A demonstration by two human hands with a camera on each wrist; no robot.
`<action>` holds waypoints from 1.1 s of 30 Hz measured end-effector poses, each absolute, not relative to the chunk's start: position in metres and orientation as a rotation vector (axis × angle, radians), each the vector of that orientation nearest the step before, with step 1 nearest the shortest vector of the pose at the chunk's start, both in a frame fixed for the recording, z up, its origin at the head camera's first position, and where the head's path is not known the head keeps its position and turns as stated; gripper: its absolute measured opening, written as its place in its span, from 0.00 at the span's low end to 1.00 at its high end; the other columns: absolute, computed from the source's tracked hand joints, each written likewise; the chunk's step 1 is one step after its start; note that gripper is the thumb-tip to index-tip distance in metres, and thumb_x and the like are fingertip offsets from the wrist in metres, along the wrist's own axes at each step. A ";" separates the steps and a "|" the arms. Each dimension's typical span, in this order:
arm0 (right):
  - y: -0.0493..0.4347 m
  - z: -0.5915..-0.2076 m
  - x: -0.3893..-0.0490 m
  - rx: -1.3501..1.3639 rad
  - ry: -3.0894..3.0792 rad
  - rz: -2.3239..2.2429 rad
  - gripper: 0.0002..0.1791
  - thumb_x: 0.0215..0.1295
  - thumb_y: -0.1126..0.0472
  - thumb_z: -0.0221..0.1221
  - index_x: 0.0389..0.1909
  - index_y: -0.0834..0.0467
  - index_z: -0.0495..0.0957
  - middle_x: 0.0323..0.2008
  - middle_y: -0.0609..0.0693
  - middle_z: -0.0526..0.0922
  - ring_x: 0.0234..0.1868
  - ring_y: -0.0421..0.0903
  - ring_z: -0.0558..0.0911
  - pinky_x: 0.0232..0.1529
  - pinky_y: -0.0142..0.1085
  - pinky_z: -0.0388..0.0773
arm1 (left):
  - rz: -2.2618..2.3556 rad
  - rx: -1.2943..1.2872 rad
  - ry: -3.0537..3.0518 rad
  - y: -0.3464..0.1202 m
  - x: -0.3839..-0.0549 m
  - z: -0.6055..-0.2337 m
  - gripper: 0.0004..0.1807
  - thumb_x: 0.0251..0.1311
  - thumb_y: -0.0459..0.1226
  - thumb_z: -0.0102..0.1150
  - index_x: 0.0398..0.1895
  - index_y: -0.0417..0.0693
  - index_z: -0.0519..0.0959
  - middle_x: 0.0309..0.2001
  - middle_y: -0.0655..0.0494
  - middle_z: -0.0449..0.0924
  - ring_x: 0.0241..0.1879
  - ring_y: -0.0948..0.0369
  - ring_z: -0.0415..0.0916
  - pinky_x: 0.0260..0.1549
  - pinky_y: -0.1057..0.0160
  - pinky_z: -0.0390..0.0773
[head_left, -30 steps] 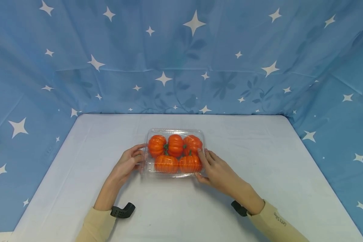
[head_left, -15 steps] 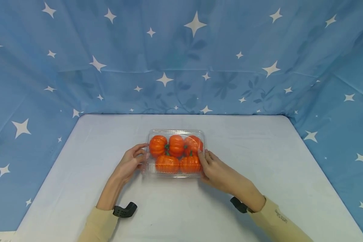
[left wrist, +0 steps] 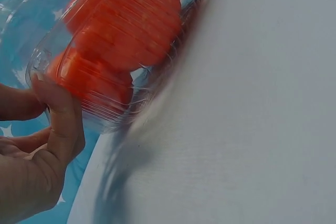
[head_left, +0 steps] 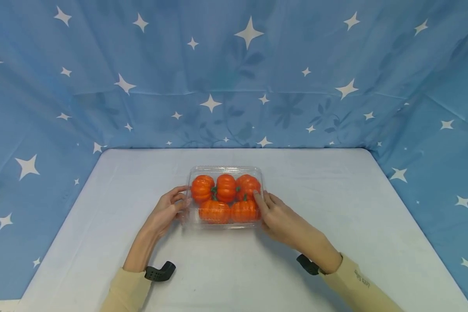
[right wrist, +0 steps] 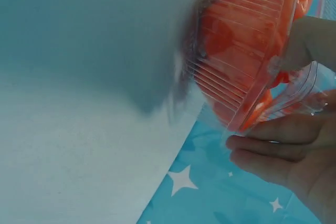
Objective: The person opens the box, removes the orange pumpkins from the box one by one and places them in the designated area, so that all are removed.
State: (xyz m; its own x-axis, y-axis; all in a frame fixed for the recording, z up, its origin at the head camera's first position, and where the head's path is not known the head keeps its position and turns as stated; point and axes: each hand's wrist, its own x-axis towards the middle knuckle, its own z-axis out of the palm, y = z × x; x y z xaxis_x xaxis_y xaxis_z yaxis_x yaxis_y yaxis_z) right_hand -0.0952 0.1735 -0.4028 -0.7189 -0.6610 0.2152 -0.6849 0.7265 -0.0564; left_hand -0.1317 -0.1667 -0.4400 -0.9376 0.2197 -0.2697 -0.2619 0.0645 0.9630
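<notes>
A clear plastic clamshell container (head_left: 226,168) sits at the middle of the white table, with several orange toy pumpkins (head_left: 226,188) with green stems inside. At its left end, my left hand (head_left: 165,214) pinches the rim; the left wrist view shows the thumb (left wrist: 59,103) on the ribbed side. My right hand (head_left: 282,223) holds the right end, the index finger reaching onto the container near the front corner. In the right wrist view a gap shows between the ribbed base and the lid edge (right wrist: 304,90), and the other fingers (right wrist: 273,148) lie straight along that end.
The white table (head_left: 335,186) extends on all sides of the container. Blue curtains (head_left: 171,65) with white stars stand behind and at both sides. A black strap (head_left: 160,272) sits on the left wrist and another black strap (head_left: 308,265) on the right.
My right thumb, spread at the container's front right corner a second ago, has drawn in against the corner. The left hand keeps its hold, and the container has hardly moved.
</notes>
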 end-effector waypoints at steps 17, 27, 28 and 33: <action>0.188 -0.384 -0.108 0.982 -2.683 0.434 0.47 0.50 0.61 0.79 0.70 0.64 0.66 0.71 0.68 0.69 0.65 0.64 0.76 0.65 0.59 0.75 | 1.946 -0.047 1.963 -0.168 -0.131 -0.443 0.29 0.72 0.33 0.54 0.74 0.39 0.61 0.39 0.47 0.76 0.26 0.61 0.72 0.22 0.65 0.78; 0.191 -0.384 -0.130 0.805 -2.616 0.865 0.33 0.64 0.71 0.66 0.70 0.65 0.66 0.65 0.63 0.76 0.65 0.63 0.77 0.65 0.60 0.74 | 1.981 0.001 1.950 -0.171 -0.130 -0.443 0.23 0.73 0.32 0.53 0.67 0.34 0.63 0.30 0.54 0.78 0.25 0.62 0.73 0.22 0.65 0.78; 0.192 -0.385 -0.134 0.789 -2.601 0.916 0.32 0.65 0.71 0.65 0.69 0.65 0.67 0.66 0.63 0.77 0.66 0.62 0.77 0.65 0.59 0.74 | 1.984 0.001 1.950 -0.171 -0.131 -0.443 0.22 0.73 0.32 0.52 0.66 0.33 0.63 0.30 0.54 0.78 0.25 0.62 0.73 0.22 0.65 0.78; 0.195 -0.391 -0.151 0.751 -2.489 1.098 0.29 0.63 0.74 0.64 0.66 0.61 0.74 0.63 0.59 0.81 0.66 0.58 0.79 0.66 0.57 0.74 | 1.985 -0.030 1.950 -0.171 -0.133 -0.442 0.24 0.73 0.31 0.50 0.69 0.34 0.64 0.31 0.52 0.78 0.25 0.61 0.73 0.21 0.65 0.78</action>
State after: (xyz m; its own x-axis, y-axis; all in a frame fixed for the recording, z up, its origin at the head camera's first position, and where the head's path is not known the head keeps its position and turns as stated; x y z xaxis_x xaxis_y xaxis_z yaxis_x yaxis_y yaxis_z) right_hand -0.1508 0.1953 -0.3906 -0.8114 -0.3356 0.4785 -0.5796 0.5670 -0.5852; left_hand -0.1325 -0.1710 -0.4419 -0.9363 0.2354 -0.2607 -0.2649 0.0143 0.9642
